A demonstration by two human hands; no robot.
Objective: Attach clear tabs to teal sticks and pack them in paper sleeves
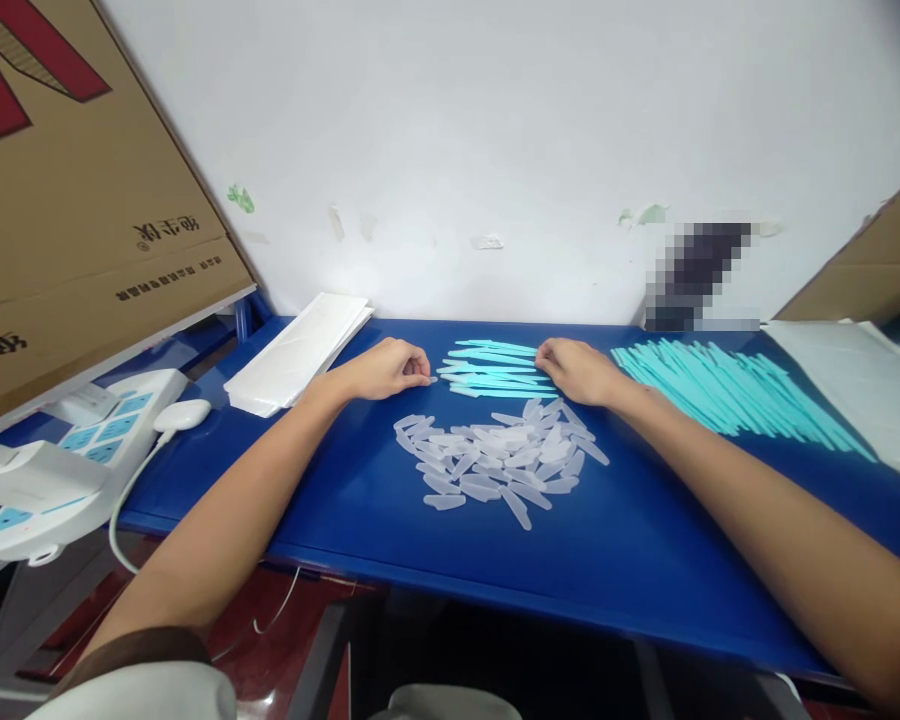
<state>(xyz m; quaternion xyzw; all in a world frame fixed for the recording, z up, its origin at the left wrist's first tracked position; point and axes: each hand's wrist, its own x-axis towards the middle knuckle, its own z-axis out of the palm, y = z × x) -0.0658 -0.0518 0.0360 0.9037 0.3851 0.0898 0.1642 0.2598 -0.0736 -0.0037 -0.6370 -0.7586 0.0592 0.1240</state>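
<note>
My left hand point(399, 369) is closed in a pinch at the left end of a row of turquoise eyebrow razors point(499, 368). A small piece of a clear plastic cap shows at its fingertips. At the other end of the row, my right hand point(574, 368) has its fingers closed on the handle end of a razor; the grip itself is partly hidden. Just in front of the row lies a loose heap of translucent blade caps point(495, 455). Right of my right hand, a larger pile of turquoise razors point(735, 395) is spread beside and behind my forearm.
Flat white packets point(300, 355) lie at the back left of the blue table point(495, 570). A white power strip point(97, 440) with plugs and a cable stands at the left edge. A cardboard box point(105, 220) rises behind it. White sheeting point(840, 370) lies far right.
</note>
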